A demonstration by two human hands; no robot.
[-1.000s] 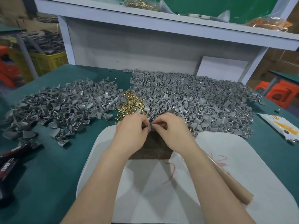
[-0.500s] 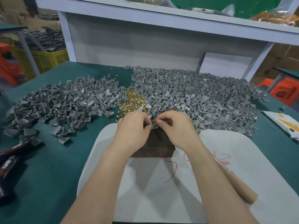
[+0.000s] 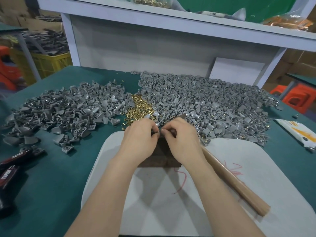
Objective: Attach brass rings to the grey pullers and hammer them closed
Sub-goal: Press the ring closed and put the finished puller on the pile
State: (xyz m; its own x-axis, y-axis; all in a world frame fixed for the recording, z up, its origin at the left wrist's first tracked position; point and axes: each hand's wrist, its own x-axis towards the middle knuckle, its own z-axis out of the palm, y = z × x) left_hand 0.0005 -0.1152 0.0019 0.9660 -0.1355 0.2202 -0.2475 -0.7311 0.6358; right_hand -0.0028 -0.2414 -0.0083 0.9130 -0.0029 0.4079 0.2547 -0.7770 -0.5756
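Here left hand (image 3: pixel 139 136) and right hand (image 3: pixel 181 136) pinch a grey puller (image 3: pixel 158 124).

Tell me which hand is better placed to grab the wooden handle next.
Right, probably. The wooden handle lies beside the wrist of the right hand; the left hand is across the dark block from it. Both pinch a grey piece, which the left could hold.

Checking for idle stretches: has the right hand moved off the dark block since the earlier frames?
No. Against the dark block, the right hand stays over its far edge, pinching a grey puller together with the left hand.
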